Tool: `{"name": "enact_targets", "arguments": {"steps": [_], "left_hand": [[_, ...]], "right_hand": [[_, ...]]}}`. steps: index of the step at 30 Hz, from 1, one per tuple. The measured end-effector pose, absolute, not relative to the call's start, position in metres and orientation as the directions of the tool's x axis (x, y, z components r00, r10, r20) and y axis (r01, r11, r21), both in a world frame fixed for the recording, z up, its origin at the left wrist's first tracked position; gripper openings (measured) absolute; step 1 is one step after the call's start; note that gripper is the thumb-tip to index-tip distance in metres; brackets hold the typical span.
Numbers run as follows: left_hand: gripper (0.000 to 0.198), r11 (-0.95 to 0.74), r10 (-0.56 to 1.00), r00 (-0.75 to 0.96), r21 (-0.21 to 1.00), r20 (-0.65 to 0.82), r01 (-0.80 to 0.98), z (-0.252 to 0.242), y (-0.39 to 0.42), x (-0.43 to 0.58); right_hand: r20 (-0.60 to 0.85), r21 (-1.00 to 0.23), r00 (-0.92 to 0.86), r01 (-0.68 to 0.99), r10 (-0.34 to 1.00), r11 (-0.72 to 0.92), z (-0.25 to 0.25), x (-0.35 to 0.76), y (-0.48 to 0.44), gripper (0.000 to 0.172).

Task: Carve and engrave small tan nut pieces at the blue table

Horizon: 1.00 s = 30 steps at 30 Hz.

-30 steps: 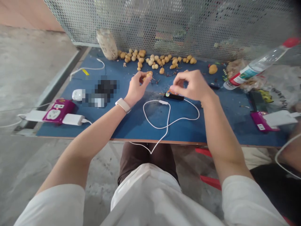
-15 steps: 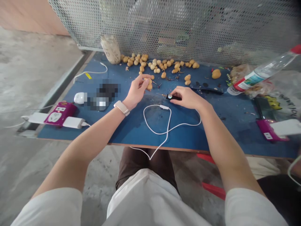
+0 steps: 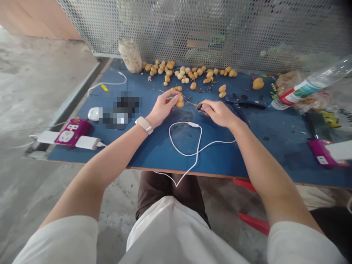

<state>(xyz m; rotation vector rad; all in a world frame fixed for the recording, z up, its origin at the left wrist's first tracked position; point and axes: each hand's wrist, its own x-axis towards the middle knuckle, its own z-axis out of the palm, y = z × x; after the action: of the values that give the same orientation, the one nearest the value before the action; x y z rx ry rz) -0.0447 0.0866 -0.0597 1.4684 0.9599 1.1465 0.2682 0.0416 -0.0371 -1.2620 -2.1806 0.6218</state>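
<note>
Tan gourd-shaped nuts point(image 3: 180, 102) sit clasped in the left hand point(image 3: 162, 109), while the right hand point(image 3: 217, 113) pinches a small dark pointed tool point(image 3: 199, 106) just beside them, over a blue table point(image 3: 154, 156).

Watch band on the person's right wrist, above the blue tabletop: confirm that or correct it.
Wrong wrist: the head view shows the pale watch band on the left wrist, just behind the left hand, not on the right. It is above the blue tabletop, as you said.
</note>
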Motion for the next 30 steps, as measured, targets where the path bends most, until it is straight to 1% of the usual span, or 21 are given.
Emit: {"name": "enact_targets", "arguments": {"steps": [2,7,11,16,19,22,26,30], "left_hand": [[0.020,-0.183,0.951,0.256,0.983,0.173,0.015,-0.060,0.086,-0.044],[0.013,-0.182,0.940,0.303,0.982,0.160,0.047,-0.062,0.087,-0.044],[0.010,-0.172,0.924,0.357,0.982,0.136,0.071,-0.060,0.093,-0.046],[0.013,-0.157,0.905,0.406,0.987,0.128,0.040,-0.057,0.094,-0.054],[0.021,-0.152,0.903,0.407,0.988,0.137,0.005,-0.058,0.092,-0.059],[0.029,-0.134,0.903,0.409,0.991,0.130,-0.018,-0.061,0.091,-0.061],[0.029,-0.106,0.906,0.405,0.992,0.123,-0.064,-0.062,0.091,-0.061],[0.026,-0.065,0.909,0.406,0.994,0.093,-0.084,-0.061,0.090,-0.061]], "right_hand": [[0.222,-0.610,-0.428,0.640,0.876,0.467,-0.038,0.266,0.042,0.077],[0.186,-0.603,-0.409,0.670,0.893,0.432,-0.043,0.265,0.044,0.058],[0.176,-0.541,-0.377,0.735,0.909,0.409,-0.046,0.264,0.044,0.047],[0.172,-0.487,-0.383,0.768,0.907,0.417,-0.047,0.261,0.040,0.047],[0.170,-0.466,-0.381,0.782,0.909,0.415,-0.048,0.259,0.040,0.044],[0.162,-0.445,-0.371,0.799,0.914,0.404,-0.049,0.257,0.039,0.044],[0.208,-0.456,-0.385,0.775,0.899,0.437,-0.048,0.256,0.036,0.045],[0.248,-0.486,-0.403,0.734,0.881,0.474,-0.048,0.254,0.035,0.051]]}}
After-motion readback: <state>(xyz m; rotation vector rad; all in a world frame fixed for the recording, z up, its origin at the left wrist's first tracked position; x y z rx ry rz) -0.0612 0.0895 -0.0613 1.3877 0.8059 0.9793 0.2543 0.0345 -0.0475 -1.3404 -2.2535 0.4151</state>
